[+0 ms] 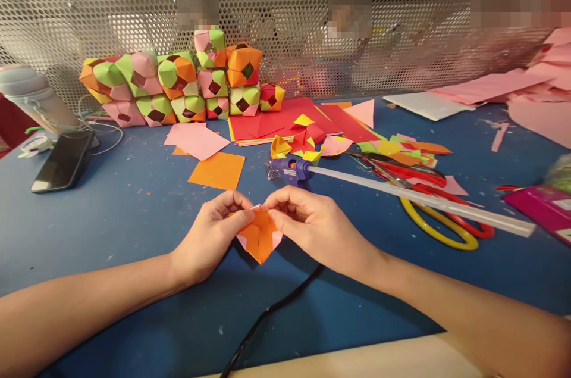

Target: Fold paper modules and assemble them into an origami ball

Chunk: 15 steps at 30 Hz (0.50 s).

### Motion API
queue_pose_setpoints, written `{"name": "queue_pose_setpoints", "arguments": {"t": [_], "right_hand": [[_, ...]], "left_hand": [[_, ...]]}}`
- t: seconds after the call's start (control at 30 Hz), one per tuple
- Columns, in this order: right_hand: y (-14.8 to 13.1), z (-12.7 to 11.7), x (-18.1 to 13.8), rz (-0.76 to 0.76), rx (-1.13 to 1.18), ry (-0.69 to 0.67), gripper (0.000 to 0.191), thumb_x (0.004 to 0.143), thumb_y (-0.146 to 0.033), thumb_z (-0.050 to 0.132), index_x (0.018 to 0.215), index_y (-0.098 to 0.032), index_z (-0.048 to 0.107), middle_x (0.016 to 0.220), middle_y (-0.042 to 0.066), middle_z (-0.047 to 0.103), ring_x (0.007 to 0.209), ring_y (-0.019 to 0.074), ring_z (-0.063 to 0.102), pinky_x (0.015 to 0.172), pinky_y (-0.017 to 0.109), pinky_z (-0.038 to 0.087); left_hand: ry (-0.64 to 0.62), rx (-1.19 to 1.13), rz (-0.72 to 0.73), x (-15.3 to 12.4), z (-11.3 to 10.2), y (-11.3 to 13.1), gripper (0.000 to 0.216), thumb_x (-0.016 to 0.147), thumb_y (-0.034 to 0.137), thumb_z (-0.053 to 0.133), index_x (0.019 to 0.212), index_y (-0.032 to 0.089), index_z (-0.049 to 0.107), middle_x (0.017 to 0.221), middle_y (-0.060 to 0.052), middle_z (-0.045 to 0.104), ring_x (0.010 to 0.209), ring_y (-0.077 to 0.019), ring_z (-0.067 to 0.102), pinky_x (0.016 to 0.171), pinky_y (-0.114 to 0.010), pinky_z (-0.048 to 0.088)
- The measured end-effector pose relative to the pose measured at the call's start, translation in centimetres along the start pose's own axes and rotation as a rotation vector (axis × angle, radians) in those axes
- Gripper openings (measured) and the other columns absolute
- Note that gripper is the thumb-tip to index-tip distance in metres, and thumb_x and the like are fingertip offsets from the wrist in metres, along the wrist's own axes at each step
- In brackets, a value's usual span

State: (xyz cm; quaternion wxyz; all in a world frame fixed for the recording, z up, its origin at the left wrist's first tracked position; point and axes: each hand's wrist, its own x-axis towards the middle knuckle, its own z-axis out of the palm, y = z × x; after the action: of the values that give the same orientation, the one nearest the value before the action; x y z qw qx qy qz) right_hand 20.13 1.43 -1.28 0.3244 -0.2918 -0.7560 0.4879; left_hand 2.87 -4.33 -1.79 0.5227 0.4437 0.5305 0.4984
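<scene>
Both of my hands pinch one folded paper piece (pixel 260 236), orange with pink edges, held just above the blue table (pixel 134 217). My left hand (pixel 212 235) grips its left side with curled fingers. My right hand (pixel 312 223) grips its right upper edge between thumb and fingers. Right behind my hands lies a purple glue gun (pixel 289 168) with a long clear glue stick (pixel 423 199) pointing right. A loose orange square sheet (pixel 217 171) lies to the left of it.
Several stacked folded paper cubes (pixel 178 83) line a perforated metal screen. Red sheets (pixel 276 119), pink sheets (pixel 196 140) and scraps lie beyond. Scissors with red and yellow handles (pixel 439 220) lie right. A phone (pixel 62 161) and bottle (pixel 35 98) sit left. A black cable (pixel 267 312) runs toward me.
</scene>
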Motion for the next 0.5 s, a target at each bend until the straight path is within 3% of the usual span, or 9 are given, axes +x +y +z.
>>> {"name": "queue_pose_setpoints", "arguments": {"t": [0.1,0.33,0.5], "right_hand": [[-0.03,-0.24,-0.06,-0.053,-0.056,-0.016,0.011,0.088,-0.016,0.051,0.087,-0.02,0.06,0.079,-0.001,0.064,0.069,0.0106,0.061,0.061,0.022,0.052],[0.12,-0.43,-0.07,-0.344,-0.265,0.005,0.016,0.087,-0.012,0.048,0.086,-0.018,0.063,0.08,0.003,0.062,0.07,0.0125,0.059,0.065,0.026,0.048],[0.1,-0.01,-0.16,-0.185,-0.201,0.006,0.01,0.087,-0.017,0.053,0.077,-0.019,0.056,0.072,-0.001,0.059,0.062,0.0111,0.059,0.062,0.025,0.049]], "left_hand": [[-0.001,-0.023,0.003,0.1,-0.04,0.01,0.012,0.08,0.027,0.063,0.075,0.017,0.06,0.068,0.002,0.059,0.061,-0.0102,0.052,0.061,-0.023,0.041],[-0.028,-0.023,-0.017,0.06,-0.02,-0.03,0.013,0.082,0.027,0.062,0.075,0.016,0.062,0.071,0.001,0.063,0.064,-0.0105,0.056,0.062,-0.024,0.043],[-0.055,-0.01,-0.04,0.03,-0.05,-0.05,0.015,0.081,0.028,0.064,0.075,0.016,0.06,0.072,0.0,0.065,0.065,-0.0123,0.059,0.064,-0.026,0.045]]}}
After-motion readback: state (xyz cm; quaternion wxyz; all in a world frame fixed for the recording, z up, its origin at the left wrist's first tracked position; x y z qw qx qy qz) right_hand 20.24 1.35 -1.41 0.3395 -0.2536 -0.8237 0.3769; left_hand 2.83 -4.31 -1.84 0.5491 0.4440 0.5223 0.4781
